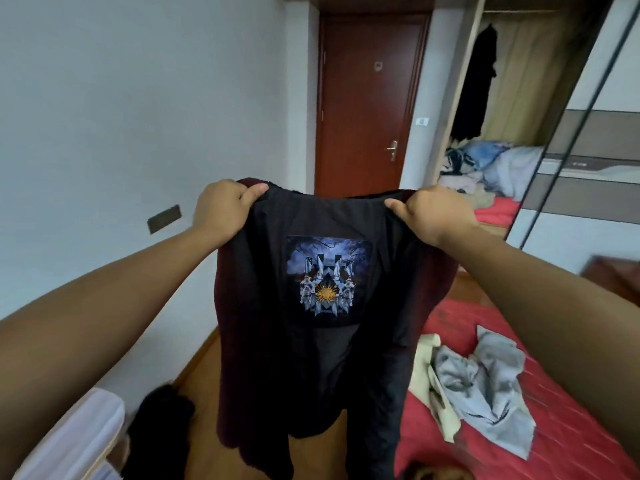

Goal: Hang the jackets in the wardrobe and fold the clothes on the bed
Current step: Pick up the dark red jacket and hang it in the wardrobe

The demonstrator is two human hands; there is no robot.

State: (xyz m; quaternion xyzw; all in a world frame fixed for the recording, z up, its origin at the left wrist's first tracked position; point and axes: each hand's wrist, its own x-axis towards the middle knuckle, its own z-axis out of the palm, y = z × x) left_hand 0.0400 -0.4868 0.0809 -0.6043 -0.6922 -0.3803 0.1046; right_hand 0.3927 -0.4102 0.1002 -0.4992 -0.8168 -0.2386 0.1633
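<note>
Dark maroon jacket [242, 341], black lining facing out, hangs spread between both hands. Left hand [221, 209] and right hand [433, 216] each curl round its top edge. Below right hand: grey garment [485, 386] crumpled on red bed [571, 445]. Beyond right hand: open wardrobe [519, 81].

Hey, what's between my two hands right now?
In the head view, the jacket spans the gap: its upper edge runs from the left hand to the right hand, sagging slightly, and each hand pinches one end. The door shows behind.
</note>
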